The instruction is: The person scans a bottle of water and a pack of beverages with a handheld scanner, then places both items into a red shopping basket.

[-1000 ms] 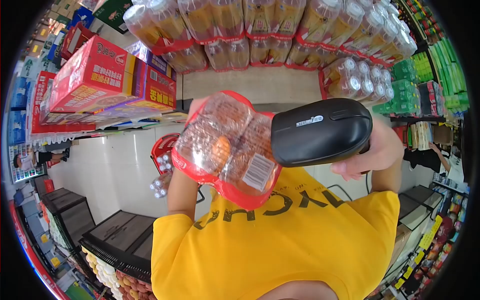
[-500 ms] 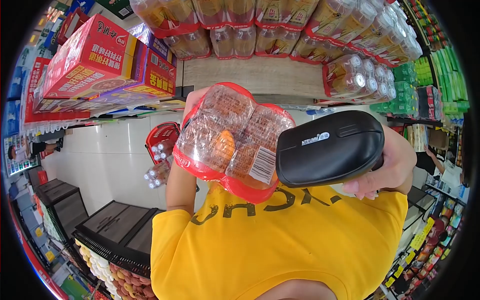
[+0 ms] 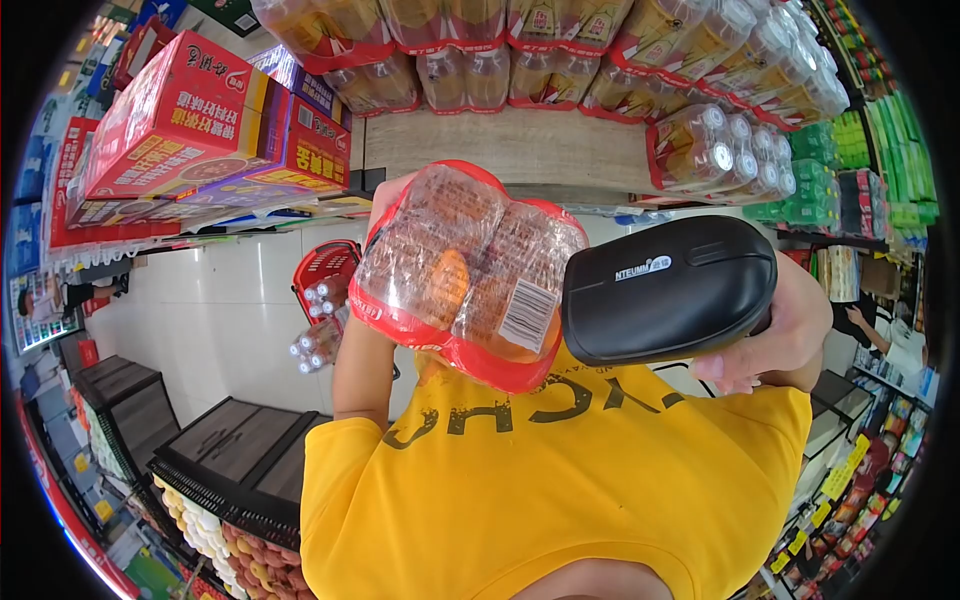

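My left hand point(image 3: 388, 192) grips the far left edge of a shrink-wrapped multipack point(image 3: 470, 275) with red trim and a white barcode label at its lower right; most of its fingers are hidden behind the pack. Wrapped around a black handheld scanner point(image 3: 670, 290) marked NTEUMM, my right hand point(image 3: 785, 325) is closed, with its grip partly hidden under the device. The scanner's front end is right beside the barcode side of the pack. Both items are held up in front of my yellow shirt point(image 3: 560, 480).
Bottle packs point(image 3: 465, 75) line a wooden shelf point(image 3: 500, 150) ahead. Red and purple cartons point(image 3: 190, 120) are stacked at left. A red basket point(image 3: 325, 268) with bottles stands on the floor. Dark display stands point(image 3: 235, 445) are at lower left. Another person point(image 3: 875, 335) is partly visible at far right.
The multipack has moved slightly upward in view. The scanner has shifted a little up and to the right. Both hands keep their hold.
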A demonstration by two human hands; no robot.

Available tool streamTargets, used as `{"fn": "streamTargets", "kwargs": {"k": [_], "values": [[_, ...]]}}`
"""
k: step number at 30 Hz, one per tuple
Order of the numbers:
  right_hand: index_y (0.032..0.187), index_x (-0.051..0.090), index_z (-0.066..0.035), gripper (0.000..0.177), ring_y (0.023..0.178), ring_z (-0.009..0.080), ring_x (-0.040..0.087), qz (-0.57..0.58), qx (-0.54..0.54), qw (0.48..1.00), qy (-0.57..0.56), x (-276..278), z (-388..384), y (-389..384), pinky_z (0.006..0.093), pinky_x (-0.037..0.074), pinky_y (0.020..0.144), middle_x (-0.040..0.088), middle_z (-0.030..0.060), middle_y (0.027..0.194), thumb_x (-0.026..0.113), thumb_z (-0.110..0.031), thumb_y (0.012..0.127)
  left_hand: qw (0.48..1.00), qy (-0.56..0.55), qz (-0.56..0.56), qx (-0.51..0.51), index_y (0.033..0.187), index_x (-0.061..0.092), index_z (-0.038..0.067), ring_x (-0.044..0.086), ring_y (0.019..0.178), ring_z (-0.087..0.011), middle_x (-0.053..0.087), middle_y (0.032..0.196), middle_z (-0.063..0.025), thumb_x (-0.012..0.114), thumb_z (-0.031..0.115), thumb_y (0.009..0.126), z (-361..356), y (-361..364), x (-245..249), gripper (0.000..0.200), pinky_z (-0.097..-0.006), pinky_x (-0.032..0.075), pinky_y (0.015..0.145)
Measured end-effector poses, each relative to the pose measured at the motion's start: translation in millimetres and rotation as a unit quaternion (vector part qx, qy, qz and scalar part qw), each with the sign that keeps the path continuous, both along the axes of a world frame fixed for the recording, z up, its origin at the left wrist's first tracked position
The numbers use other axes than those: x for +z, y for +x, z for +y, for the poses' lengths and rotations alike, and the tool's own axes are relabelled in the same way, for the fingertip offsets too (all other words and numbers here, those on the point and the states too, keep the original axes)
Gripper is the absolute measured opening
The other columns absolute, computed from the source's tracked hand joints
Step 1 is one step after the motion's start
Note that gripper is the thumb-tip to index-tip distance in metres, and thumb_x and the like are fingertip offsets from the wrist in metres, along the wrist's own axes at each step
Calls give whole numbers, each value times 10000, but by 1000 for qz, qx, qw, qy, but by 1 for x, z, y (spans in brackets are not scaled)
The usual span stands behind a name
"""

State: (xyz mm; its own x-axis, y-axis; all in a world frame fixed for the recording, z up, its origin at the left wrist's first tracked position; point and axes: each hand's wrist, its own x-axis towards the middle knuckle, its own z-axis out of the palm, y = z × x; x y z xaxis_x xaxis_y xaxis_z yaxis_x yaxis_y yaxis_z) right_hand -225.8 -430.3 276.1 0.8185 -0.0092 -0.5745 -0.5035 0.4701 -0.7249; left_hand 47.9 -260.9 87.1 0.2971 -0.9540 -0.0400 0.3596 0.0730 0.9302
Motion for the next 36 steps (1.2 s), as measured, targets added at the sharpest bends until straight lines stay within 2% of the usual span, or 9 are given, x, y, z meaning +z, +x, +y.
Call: {"fn": "streamTargets", "kwargs": {"k": [4,8,10,11,13,19,24,31,36], "values": [[1122,594,9,469,709,241,664,-206,95,949,-219,-47,-19,-9,334,521,630,682,118,901,783,-129,715,1000,2,3,15,1043,630,-30,641,837,-160,680,948,-88,677,255,849,-1,0,0,348,-302,531,734],[1118,603,24,533,814,323,664,-303,197,890,-277,-85,-45,-13,363,524,715,674,159,954,791,-216,681,999,6,13,42,1048,626,-23,641,847,-169,678,954,-90,659,264,860,0,-5,-2,344,-312,531,743],[1085,619,47,581,865,399,639,-288,219,892,-272,-91,-46,-3,371,523,744,648,223,973,778,-317,660,998,8,19,55,1050,625,-20,641,853,-174,677,958,-91,650,268,865,1,-9,-5,343,-318,532,747],[1088,619,50,560,920,379,651,-291,237,881,-287,-96,-47,0,367,522,778,640,224,1065,775,-289,670,998,10,22,63,1052,624,-18,641,855,-176,676,960,-91,645,270,868,1,-12,-6,342,-321,532,749],[1104,617,53,540,983,386,646,-356,242,872,-234,-110,-47,10,381,516,836,608,220,1175,770,-252,686,997,14,32,75,1054,622,-14,640,861,-180,675,963,-92,636,274,874,-1,-15,-10,341,-326,532,753],[1138,642,-23,492,1162,386,561,-380,243,881,-143,-134,-45,42,419,442,982,534,215,1311,781,-188,696,991,24,90,97,1061,616,-4,640,877,-194,671,973,-96,609,287,890,-12,-20,-26,338,-342,533,766],[1191,602,-17,552,1158,344,521,-381,262,870,-168,-173,-32,61,387,406,1008,526,174,1247,769,-97,671,964,44,240,107,1067,611,4,640,890,-205,668,982,-98,586,298,904,-12,-29,-63,337,-356,533,776],[1227,542,18,596,1088,355,559,-337,363,848,-186,-213,-19,72,374,443,936,559,190,1179,742,-111,681,901,51,412,130,1075,604,16,639,908,-221,664,994,-102,554,313,923,9,-59,-107,337,-375,534,791],[1174,555,35,528,1026,354,590,-314,301,890,-136,-219,-4,95,364,456,909,594,204,1097,744,-58,690,874,33,462,147,1081,600,25,639,922,-232,661,1003,-105,531,323,937,20,-69,-127,339,-388,534,801]]}}
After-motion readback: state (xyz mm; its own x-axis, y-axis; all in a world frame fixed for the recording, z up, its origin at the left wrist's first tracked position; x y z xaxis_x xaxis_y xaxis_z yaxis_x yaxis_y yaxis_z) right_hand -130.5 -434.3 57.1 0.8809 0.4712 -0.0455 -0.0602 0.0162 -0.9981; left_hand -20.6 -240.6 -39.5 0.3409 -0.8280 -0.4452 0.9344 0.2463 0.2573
